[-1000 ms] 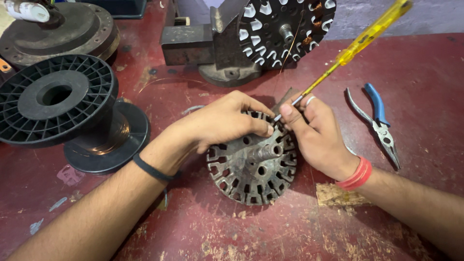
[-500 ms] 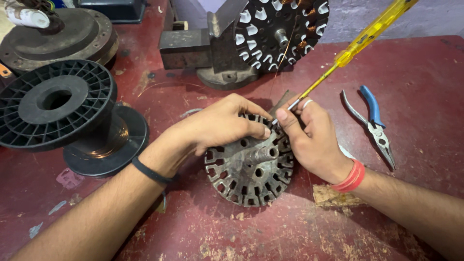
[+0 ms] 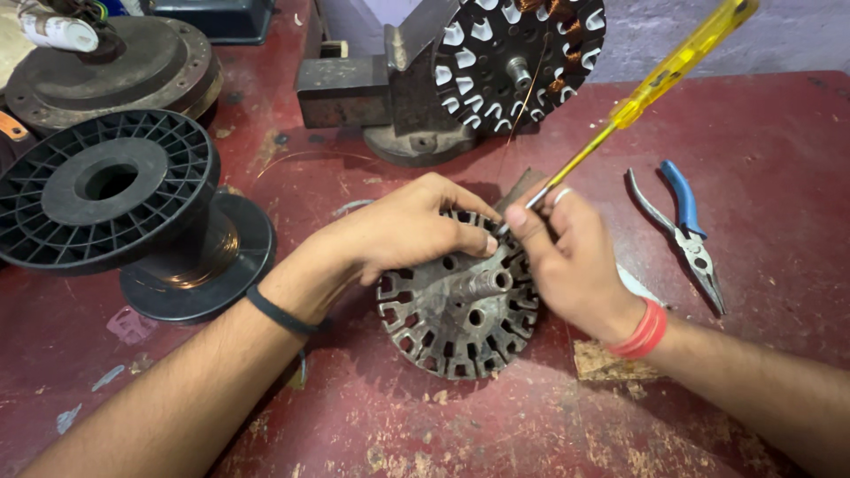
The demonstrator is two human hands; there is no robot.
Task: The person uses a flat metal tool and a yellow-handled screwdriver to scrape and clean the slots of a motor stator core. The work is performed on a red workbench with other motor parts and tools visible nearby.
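A round grey slotted motor stator (image 3: 456, 323) with a centre shaft lies flat on the red bench (image 3: 496, 425). My left hand (image 3: 403, 232) rests on its upper left rim, fingers curled over the slots. My right hand (image 3: 571, 261) grips a screwdriver (image 3: 642, 93) with a yellow see-through handle; the metal shaft slants down to the stator's top edge, where the tip is hidden between my fingers. A small grey strip (image 3: 518, 188) sticks up from behind my fingers there.
A black plastic wire spool (image 3: 133, 212) stands at the left. A second stator (image 3: 522, 62) with some copper winding is clamped upright in a metal vise (image 3: 372, 93) at the back. Blue-handled pliers (image 3: 686, 226) lie at the right. A round motor housing (image 3: 115, 66) sits far left.
The hands and stator sit slightly lower and more to the right in view as the camera shifted. The screwdriver stays at the stator's top edge, with both hands holding their grip.
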